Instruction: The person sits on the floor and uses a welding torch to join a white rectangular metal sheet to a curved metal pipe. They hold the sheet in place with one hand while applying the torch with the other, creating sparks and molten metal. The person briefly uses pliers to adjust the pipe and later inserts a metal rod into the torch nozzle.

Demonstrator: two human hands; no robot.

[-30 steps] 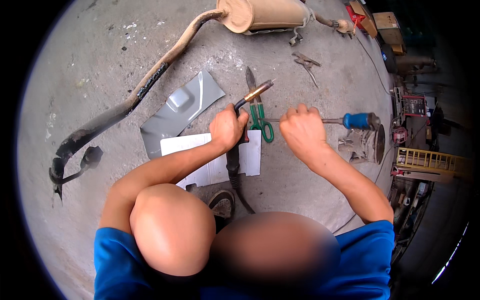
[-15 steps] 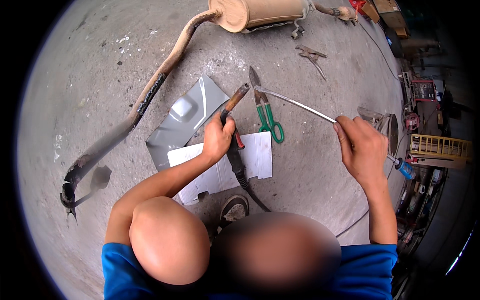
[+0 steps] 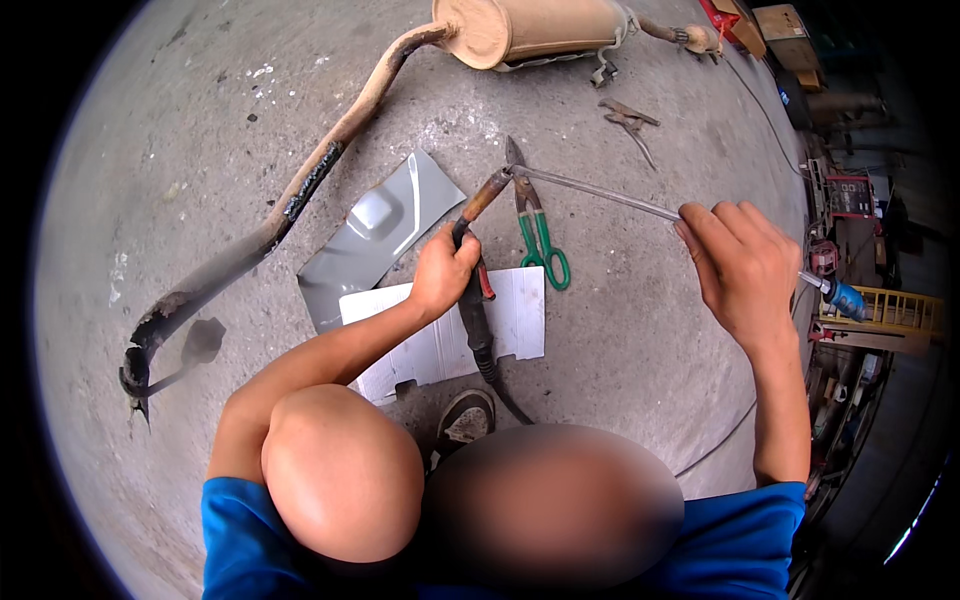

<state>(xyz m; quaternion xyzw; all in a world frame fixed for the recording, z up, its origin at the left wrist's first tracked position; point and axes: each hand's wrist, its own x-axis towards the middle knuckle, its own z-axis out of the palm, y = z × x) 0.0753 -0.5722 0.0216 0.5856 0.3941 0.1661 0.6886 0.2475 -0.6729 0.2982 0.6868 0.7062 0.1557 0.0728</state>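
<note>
The left hand (image 3: 443,272) is clenched around the dark grip of a welding torch (image 3: 478,215), its brown nozzle pointing up and away from the person. A black hose (image 3: 480,340) runs from the grip back toward the body, past a shoe (image 3: 462,420) on the concrete floor (image 3: 640,330).

The right hand (image 3: 745,268) is raised to the right, fingers (image 3: 712,232) grasping a long thin metal rod (image 3: 595,190). The rod runs slanting from the torch nozzle, where its far tip meets the torch, through the hand to a blue end (image 3: 848,300) at the right.

Below the left hand, a white sheet (image 3: 440,345) lies flat on the floor, and a grey pressed metal panel (image 3: 375,235) lies just beside it, partly tucked under its upper left corner. Snips with green handles (image 3: 538,235) lie on the floor between the two hands, their handles touching the white sheet's top edge.

Further off, a rusty exhaust pipe (image 3: 300,195) curves across the floor to a tan muffler (image 3: 535,30) at the top. Pliers (image 3: 628,115) lie near the muffler, well apart from the hands
</note>
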